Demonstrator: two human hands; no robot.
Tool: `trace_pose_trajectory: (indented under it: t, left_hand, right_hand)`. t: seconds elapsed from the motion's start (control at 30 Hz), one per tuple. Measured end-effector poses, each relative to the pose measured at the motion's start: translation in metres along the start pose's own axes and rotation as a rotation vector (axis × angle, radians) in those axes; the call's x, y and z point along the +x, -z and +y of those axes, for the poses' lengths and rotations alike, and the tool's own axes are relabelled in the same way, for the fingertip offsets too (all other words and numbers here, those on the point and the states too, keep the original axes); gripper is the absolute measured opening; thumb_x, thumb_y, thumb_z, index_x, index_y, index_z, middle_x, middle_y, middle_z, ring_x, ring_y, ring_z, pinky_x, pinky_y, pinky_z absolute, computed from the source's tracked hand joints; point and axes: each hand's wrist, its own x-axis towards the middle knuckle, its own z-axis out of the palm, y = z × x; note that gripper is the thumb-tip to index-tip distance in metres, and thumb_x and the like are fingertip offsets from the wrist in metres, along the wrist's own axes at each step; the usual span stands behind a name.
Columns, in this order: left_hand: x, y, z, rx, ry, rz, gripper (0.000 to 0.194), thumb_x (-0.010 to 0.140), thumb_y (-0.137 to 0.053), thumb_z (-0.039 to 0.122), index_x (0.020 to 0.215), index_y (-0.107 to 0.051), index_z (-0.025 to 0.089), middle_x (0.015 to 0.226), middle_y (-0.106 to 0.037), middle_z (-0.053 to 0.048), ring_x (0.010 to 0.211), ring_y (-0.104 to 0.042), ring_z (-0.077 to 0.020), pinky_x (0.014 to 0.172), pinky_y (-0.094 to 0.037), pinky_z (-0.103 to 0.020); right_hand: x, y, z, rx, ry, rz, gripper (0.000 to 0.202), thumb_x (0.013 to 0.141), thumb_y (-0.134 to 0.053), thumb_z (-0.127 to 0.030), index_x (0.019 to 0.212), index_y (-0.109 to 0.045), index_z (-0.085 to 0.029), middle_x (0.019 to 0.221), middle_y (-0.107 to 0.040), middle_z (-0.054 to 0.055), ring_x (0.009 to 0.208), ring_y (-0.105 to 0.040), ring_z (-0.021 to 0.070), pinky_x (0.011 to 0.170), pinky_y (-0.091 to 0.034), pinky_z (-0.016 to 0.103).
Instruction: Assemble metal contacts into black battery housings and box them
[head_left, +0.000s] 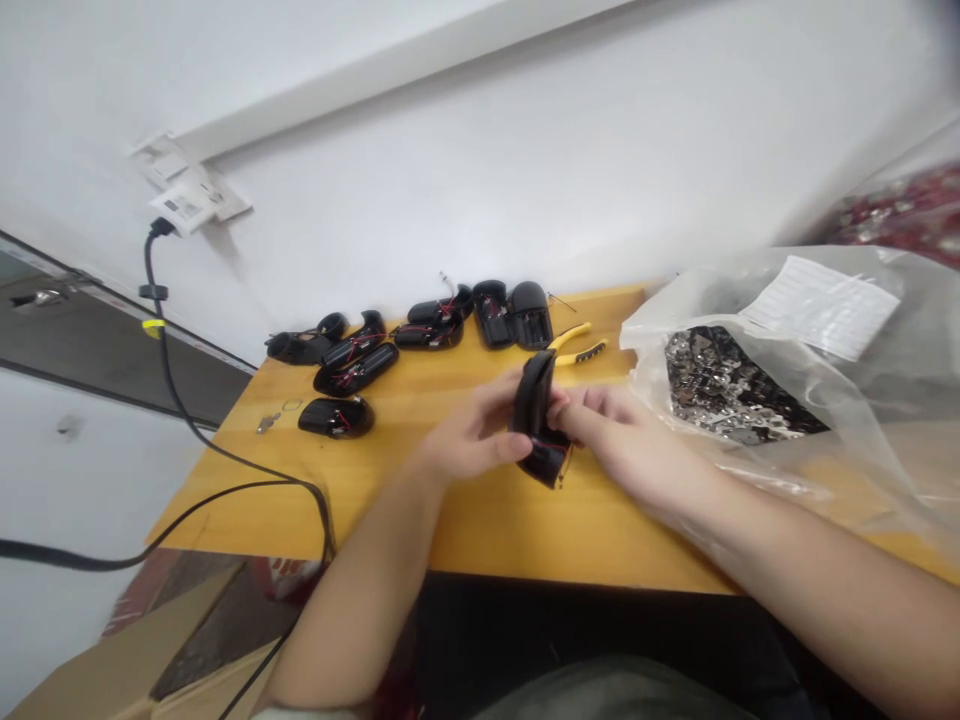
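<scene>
A black plastic housing (537,410) with thin red wires is held above the wooden table (480,530). My left hand (484,430) grips it from the left, thumb on its near side. At its right side, my right hand (600,415) has its fingers closed against the housing's inner edge; whether a small part is pinched there is hidden. Just behind the hands lie pliers with yellow handles (581,353). Several similar black housings with red wires rest along the back, among them one at the left (336,417) and one near the wall (531,315).
An open plastic bag (862,420) of small metal parts (727,385) lies at the right, a white folded cloth or mask (821,305) on it. A black cable (247,465) crosses the table's left side. Small metal pieces (266,423) lie at the left.
</scene>
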Motion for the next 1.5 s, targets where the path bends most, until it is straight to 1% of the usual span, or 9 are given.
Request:
trace_pose_trajectory:
  t: [0.17,0.33,0.43,0.57,0.73,0.93,1.17,1.33,1.5]
  left_hand:
    - [0.004,-0.003,0.000,-0.051,-0.003,-0.011,0.052,0.089,-0.078,0.052,0.127,-0.072,0.017,0.119,-0.068,-0.013,0.103,-0.070,-0.0245,0.092,-0.059,-0.035]
    - [0.001,0.002,0.001,0.123,0.010,0.120,0.052,0.092,-0.075,0.052,0.131,-0.066,0.019,0.116,-0.064,-0.010,0.101,-0.065,-0.0199,0.087,-0.055,-0.027]
    - [-0.006,0.009,0.000,0.099,0.004,0.166,0.053,0.096,-0.069,0.056,0.134,-0.065,0.019,0.117,-0.066,-0.011,0.101,-0.066,-0.0199,0.088,-0.055,-0.027]
    - [-0.009,0.009,0.000,-0.009,0.014,0.114,0.061,0.094,-0.066,0.064,0.131,-0.068,0.016,0.112,-0.070,-0.014,0.094,-0.069,-0.0227,0.084,-0.057,-0.031]
    - [-0.005,0.004,0.002,-0.081,0.032,0.020,0.059,0.092,-0.069,0.058,0.133,-0.066,0.016,0.111,-0.069,-0.014,0.096,-0.069,-0.0240,0.087,-0.056,-0.034]
    - [-0.005,0.005,0.000,0.006,0.011,0.043,0.066,0.080,-0.085,0.051,0.133,-0.066,0.019,0.116,-0.063,-0.010,0.101,-0.063,-0.0210,0.087,-0.053,-0.029]
    - [-0.002,-0.001,0.011,0.257,-0.194,0.036,0.073,0.073,-0.089,0.063,0.128,-0.070,0.018,0.115,-0.064,-0.012,0.105,-0.063,-0.0262,0.097,-0.053,-0.041]
    - [-0.002,-0.009,0.020,0.231,-0.267,0.005,0.077,0.073,-0.087,0.069,0.127,-0.072,0.017,0.113,-0.066,-0.014,0.106,-0.063,-0.0274,0.100,-0.055,-0.044]
    - [0.002,-0.008,0.014,0.266,-0.430,0.039,0.078,0.075,-0.086,0.069,0.132,-0.068,0.019,0.109,-0.068,-0.012,0.100,-0.065,-0.0249,0.093,-0.057,-0.040]
  right_hand:
    - [0.000,-0.005,0.002,0.039,-0.007,-0.004,0.037,0.081,-0.074,-0.053,0.074,-0.063,-0.018,0.079,-0.064,0.006,0.073,-0.054,0.0179,0.067,-0.044,0.030]
    - [0.000,-0.004,0.007,-0.037,0.086,0.013,0.038,0.090,-0.065,-0.053,0.075,-0.059,-0.018,0.074,-0.054,0.001,0.070,-0.045,0.0147,0.065,-0.037,0.028]
    - [0.002,-0.001,0.004,-0.131,0.172,0.013,0.032,0.088,-0.065,-0.046,0.073,-0.056,-0.019,0.074,-0.051,0.000,0.072,-0.044,0.0148,0.069,-0.037,0.029]
    - [0.003,0.003,-0.004,-0.170,0.143,-0.048,0.031,0.089,-0.060,-0.044,0.072,-0.062,-0.018,0.077,-0.058,0.003,0.079,-0.053,0.0180,0.077,-0.042,0.032]
    - [0.000,0.004,-0.005,-0.166,0.101,-0.076,0.039,0.094,-0.062,-0.053,0.081,-0.073,-0.018,0.087,-0.072,0.007,0.084,-0.062,0.0211,0.079,-0.048,0.033]
    - [0.000,0.007,0.002,-0.169,0.095,-0.076,0.037,0.094,-0.069,-0.051,0.075,-0.066,-0.018,0.077,-0.068,0.004,0.078,-0.062,0.0196,0.071,-0.048,0.030]
    - [-0.003,0.011,-0.005,-0.193,0.200,-0.210,0.027,0.103,-0.059,-0.034,0.085,-0.070,-0.016,0.085,-0.072,0.005,0.082,-0.066,0.0190,0.075,-0.051,0.028]
    - [-0.009,0.012,-0.009,-0.129,0.300,-0.312,0.021,0.103,-0.065,-0.027,0.086,-0.073,-0.019,0.084,-0.073,0.002,0.080,-0.067,0.0154,0.073,-0.054,0.024]
    - [-0.010,0.005,-0.008,-0.146,0.385,-0.218,0.019,0.099,-0.077,-0.029,0.081,-0.078,-0.021,0.074,-0.070,-0.001,0.067,-0.062,0.0108,0.064,-0.052,0.018]
